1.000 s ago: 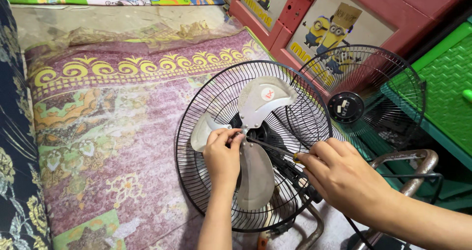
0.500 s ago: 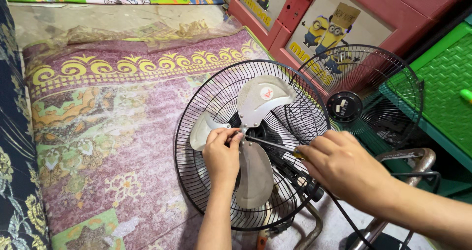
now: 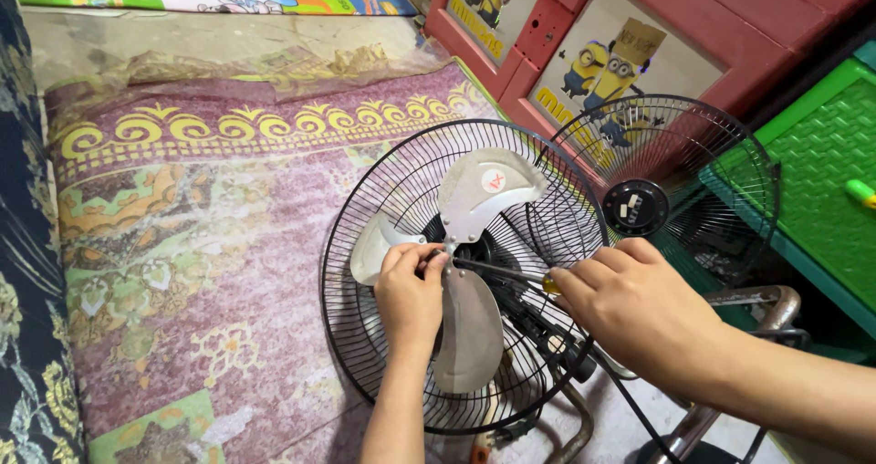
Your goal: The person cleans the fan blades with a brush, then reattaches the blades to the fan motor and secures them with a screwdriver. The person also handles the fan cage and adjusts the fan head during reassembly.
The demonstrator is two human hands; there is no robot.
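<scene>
1. Head view, far left: a patterned purple mat (image 3: 182, 245) covers the floor and carries the work; a dark floral cloth (image 3: 23, 272) runs along its left edge.
2. The rear fan guard (image 3: 365, 272), a black wire basket, lies tilted on the mat with its open side toward the person, which leaves the blades reachable.
3. The left hand (image 3: 411, 295) is closed, fingertips pinched at the hub of the metal fan blade (image 3: 474, 327). Judged purpose: to keep the three-lobed blade from turning while the tool works.
4. The screwdriver (image 3: 500, 271) lies nearly level, its tip at the hub just beside the left fingertips, its shaft running rightward to the handle.
5. The right hand (image 3: 639, 309) is closed around the screwdriver handle; only a yellow sliver of the handle shows at the fingers.
6. The front fan guard (image 3: 721, 163), detached, leans behind the right hand against a red cabinet (image 3: 730, 26), clear of the working area.
7. A curved metal stand tube (image 3: 776, 304) shows below the right wrist; a green plastic crate (image 3: 821, 154) stands at far right.
</scene>
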